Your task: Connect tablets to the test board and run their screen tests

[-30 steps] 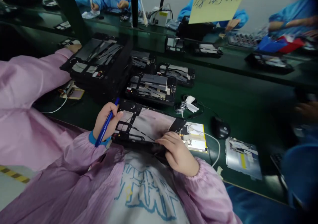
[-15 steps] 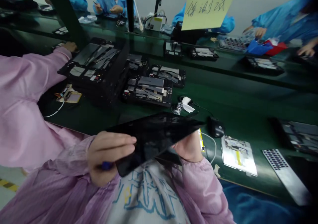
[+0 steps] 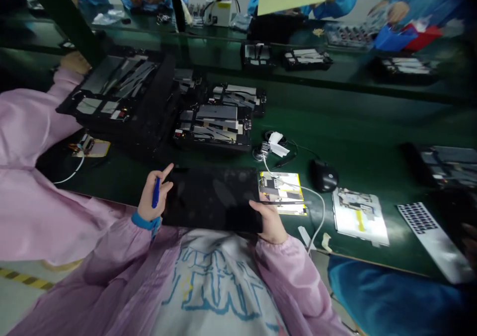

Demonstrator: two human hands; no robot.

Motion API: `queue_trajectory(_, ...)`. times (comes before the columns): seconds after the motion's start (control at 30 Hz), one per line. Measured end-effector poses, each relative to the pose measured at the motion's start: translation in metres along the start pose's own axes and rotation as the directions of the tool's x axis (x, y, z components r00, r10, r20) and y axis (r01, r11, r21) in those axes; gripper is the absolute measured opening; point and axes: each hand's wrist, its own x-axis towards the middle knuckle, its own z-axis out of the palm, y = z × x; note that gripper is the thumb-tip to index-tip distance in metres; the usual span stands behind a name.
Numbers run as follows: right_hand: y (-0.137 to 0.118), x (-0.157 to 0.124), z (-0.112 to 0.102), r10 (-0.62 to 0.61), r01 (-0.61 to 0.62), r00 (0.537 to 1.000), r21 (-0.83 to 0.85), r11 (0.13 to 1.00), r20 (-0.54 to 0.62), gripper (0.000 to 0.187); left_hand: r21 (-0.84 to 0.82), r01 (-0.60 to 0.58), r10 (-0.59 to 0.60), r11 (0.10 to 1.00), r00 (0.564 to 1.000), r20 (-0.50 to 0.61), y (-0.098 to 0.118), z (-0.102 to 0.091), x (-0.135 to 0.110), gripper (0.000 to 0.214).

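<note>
A black glossy tablet screen panel (image 3: 214, 199) lies face up in front of my chest, roughly level over the table's front edge. My right hand (image 3: 272, 221) grips its right edge, thumb on top, the other fingers hidden beneath. At the panel's left edge is my left hand (image 3: 153, 197), with a slim blue pen-like tool (image 3: 155, 193) held in it. One finger of that hand sticks out over the panel's far left corner. What its lower fingers do is hidden. Just beyond the panel's right edge lies a yellow-edged white flat part (image 3: 288, 179) with a white cable.
Stacked open tablet housings (image 3: 115, 85) stand at the left, with more housings (image 3: 216, 125) beyond the panel. A black mouse (image 3: 324, 176), a silvery plate (image 3: 359, 219) and a label sheet (image 3: 428, 236) lie right. A co-worker's pink sleeve (image 3: 22, 177) reaches in; blue-sleeved people sit opposite.
The panel has turned from tilted to nearly flat, its face now up. My left hand has moved off its face to the left edge. The yellow-edged part has come into fuller view.
</note>
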Motion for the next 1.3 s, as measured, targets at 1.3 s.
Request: queue_trajectory(1.3, 0.034, 0.006, -0.044, -0.185, 0.137, 0.981, -0.464, 0.875, -0.060, 0.037, 0.565, -0.640, -0.090, 0.520, 0.617, 0.782, 0.026, 0.223, 0.051, 0.008)
